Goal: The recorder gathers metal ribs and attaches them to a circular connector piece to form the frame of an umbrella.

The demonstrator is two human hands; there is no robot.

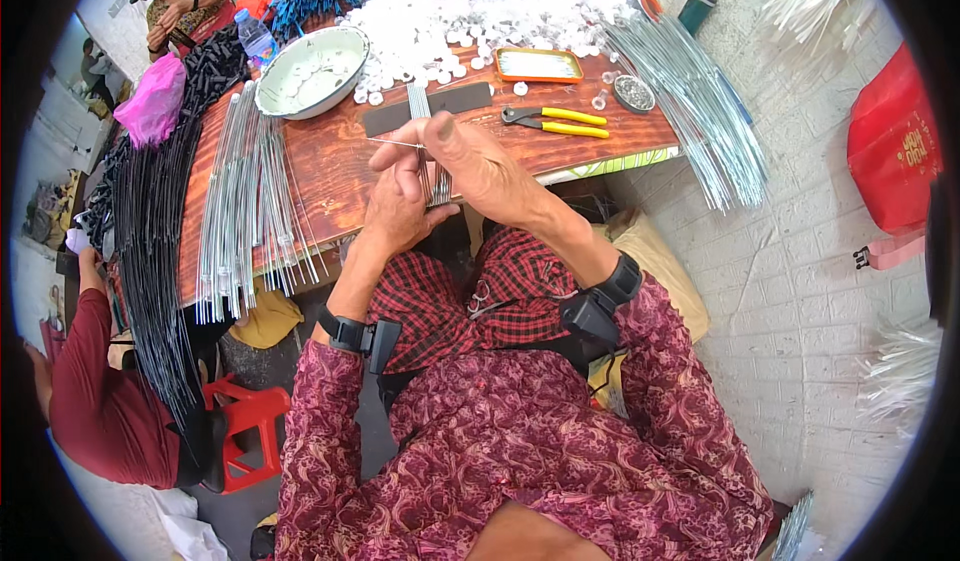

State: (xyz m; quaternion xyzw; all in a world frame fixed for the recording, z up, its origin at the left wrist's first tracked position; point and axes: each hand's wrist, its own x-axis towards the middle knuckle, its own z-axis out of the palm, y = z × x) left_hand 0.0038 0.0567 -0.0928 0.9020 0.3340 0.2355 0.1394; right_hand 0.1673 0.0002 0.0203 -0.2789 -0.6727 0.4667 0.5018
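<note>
My two hands meet over the near edge of a red-brown wooden table. A bundle of thin metal rods (418, 103) runs between them, its far ends lying across a dark flat strip (463, 99). My left hand (393, 216) is closed around the near part of the bundle, with its thumb by the rod ends. Over it, my right hand (478, 164) is closed, thumb raised, and a thin wire (396, 143) sticks out leftward from its fingers. The fingers overlap, partly hiding the grip. Yellow-handled pliers (560, 121) lie to the right of the strip.
White plastic caps (440, 31) pile across the back, near an enamel basin (312, 73) and an orange-rimmed tray (538, 65). Silver rods (690, 101) overhang the right edge; more rods (240, 201) and black ones (150, 221) overhang the left. A co-worker (110, 411) sits at left beside a red stool (245, 431).
</note>
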